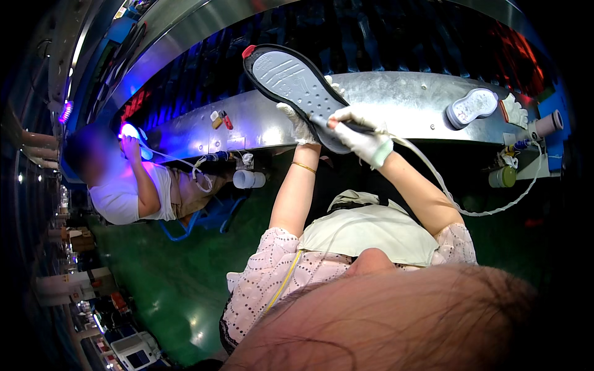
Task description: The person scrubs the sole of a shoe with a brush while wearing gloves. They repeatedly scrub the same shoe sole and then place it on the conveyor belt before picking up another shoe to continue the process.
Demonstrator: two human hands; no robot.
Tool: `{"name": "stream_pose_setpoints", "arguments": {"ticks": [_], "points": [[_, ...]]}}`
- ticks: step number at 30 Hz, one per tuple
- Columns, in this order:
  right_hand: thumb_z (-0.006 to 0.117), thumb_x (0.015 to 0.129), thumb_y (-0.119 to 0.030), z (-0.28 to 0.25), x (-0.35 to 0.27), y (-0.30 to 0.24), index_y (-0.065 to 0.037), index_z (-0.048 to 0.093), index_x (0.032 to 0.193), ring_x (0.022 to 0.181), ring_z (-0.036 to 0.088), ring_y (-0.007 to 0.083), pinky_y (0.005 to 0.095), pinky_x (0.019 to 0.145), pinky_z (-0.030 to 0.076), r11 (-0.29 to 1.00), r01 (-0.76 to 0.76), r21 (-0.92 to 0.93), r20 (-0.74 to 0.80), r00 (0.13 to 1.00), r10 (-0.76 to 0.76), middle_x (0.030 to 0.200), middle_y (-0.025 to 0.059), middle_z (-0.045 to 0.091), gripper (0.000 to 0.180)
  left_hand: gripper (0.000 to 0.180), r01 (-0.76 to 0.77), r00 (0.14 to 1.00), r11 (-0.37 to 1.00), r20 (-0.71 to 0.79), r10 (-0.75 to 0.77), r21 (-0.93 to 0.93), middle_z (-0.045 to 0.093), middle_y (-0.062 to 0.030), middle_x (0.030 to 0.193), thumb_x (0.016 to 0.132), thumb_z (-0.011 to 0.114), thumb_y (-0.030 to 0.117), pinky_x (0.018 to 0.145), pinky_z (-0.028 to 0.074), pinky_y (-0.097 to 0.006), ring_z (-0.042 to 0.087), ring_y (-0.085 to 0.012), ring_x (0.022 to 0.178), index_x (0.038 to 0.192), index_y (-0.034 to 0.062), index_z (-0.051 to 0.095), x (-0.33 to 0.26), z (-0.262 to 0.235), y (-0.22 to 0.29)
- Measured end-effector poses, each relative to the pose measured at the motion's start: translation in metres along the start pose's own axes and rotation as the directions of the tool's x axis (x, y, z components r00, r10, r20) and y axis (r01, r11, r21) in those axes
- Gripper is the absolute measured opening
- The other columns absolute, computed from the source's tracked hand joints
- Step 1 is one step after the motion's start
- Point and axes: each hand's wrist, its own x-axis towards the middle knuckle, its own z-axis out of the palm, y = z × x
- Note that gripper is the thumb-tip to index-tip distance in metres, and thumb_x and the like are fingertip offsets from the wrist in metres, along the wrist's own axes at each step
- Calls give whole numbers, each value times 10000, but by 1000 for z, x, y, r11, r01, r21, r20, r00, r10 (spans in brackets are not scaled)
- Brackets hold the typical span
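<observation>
My left hand (301, 125), in a white glove, holds up a shoe sole (291, 83) from underneath. The sole is grey with a black rim and a red tip at its far end. My right hand (364, 140), also in a white glove, grips a dark pen-like tool (354, 126) whose tip rests on the near end of the sole. A thin white hose (445, 195) runs from the tool off to the right. A gold bracelet circles my left wrist.
A metal conveyor ledge (402, 93) runs across ahead, with a second white and grey sole (473, 106) on it. To the left a co-worker in a white shirt (133, 195) holds something under blue-violet light. A white cup (249, 179), a green pot (502, 177) and a pink cylinder (548, 123) sit along the ledge.
</observation>
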Motion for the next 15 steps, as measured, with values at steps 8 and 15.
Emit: {"name": "stream_pose_setpoints", "arguments": {"ticks": [8,15], "points": [[686,868,-95,1,5,6,-52,688,912,665,546,22,193,604,463,995,-77,64,-23,997,78,783,-27,642,61,1152,-7,993,984,-111,27,180,489,-175,1341,616,523,867,979,470,-475,540,-331,1155,1409,48,361,-4,-8,-5],[707,861,-164,-35,23,15,-80,672,920,649,596,57,177,600,461,945,-241,221,-54,964,259,820,5,659,109,1122,-2,908,913,-381,172,409,339,-105,1480,659,428,886,1149,228,-460,313,-323,1350,1465,120,284,2,-19,5]]}}
